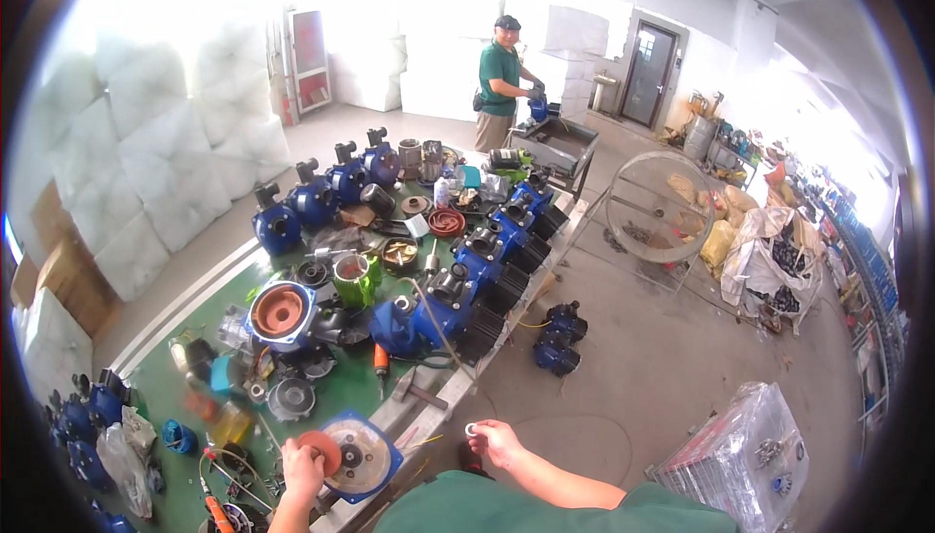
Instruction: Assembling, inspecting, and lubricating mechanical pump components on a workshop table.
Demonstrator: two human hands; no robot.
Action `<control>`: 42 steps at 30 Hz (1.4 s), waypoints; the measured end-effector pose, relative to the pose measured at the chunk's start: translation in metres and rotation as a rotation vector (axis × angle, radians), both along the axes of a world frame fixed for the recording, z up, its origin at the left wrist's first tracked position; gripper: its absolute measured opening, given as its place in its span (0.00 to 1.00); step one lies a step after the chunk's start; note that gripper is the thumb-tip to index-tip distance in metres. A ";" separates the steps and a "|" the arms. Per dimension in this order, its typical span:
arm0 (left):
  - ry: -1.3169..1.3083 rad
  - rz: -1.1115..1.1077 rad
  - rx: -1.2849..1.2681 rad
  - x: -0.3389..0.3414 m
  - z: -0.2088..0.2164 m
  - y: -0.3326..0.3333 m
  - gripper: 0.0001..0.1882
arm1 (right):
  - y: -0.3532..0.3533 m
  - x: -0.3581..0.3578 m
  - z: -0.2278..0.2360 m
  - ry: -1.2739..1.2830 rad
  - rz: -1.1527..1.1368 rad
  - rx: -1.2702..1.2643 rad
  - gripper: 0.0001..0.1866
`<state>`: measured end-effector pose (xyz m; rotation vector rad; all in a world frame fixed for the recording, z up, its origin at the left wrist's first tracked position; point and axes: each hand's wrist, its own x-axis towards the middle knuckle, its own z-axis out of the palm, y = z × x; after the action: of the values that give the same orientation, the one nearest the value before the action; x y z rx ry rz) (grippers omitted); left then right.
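Note:
My left hand (300,473) grips the rim of a flat reddish-brown disc (321,449), which looks like a pump impeller. The disc overlaps the left side of a blue, square-cornered pump housing (382,434) with a grey round inside, lying at the bench's near edge. Off to the right, beyond that edge and above the floor, my right hand (500,443) pinches a small white ring (471,429). Farther up the bench stands another blue housing (280,315) with a reddish-brown round part inside it.
A hammer (419,394) and an orange-handled tool (381,362) lie near the bench edge. Several blue pumps (453,289) line the green bench (161,348). Another pump (558,343) sits on the floor. A plastic-wrapped stack (745,460) stands at right. A co-worker (500,75) handles a pump farther back.

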<state>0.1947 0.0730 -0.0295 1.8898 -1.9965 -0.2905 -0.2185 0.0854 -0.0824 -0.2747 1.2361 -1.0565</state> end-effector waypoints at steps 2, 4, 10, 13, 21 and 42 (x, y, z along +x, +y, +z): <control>0.069 0.064 0.145 0.009 -0.003 -0.008 0.08 | -0.001 0.002 0.000 -0.004 0.011 0.010 0.08; 0.091 0.037 0.239 0.019 -0.001 -0.019 0.09 | -0.005 0.005 0.006 0.009 0.024 0.005 0.08; 0.313 -0.023 0.460 0.022 0.034 -0.039 0.10 | -0.009 0.010 0.006 0.012 0.024 0.002 0.07; 0.287 0.031 0.446 0.034 0.007 -0.045 0.10 | -0.011 0.010 0.004 0.002 0.043 -0.011 0.07; 0.016 -0.222 0.328 0.020 0.035 -0.043 0.07 | -0.012 0.006 0.006 0.019 0.008 0.002 0.06; 0.410 0.046 -0.055 0.002 0.019 -0.015 0.09 | -0.019 0.006 0.011 -0.008 0.034 0.002 0.07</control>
<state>0.1970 0.0584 -0.0102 1.6769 -1.6682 -0.5552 -0.2124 0.0668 -0.0711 -0.2880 1.2214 -1.0263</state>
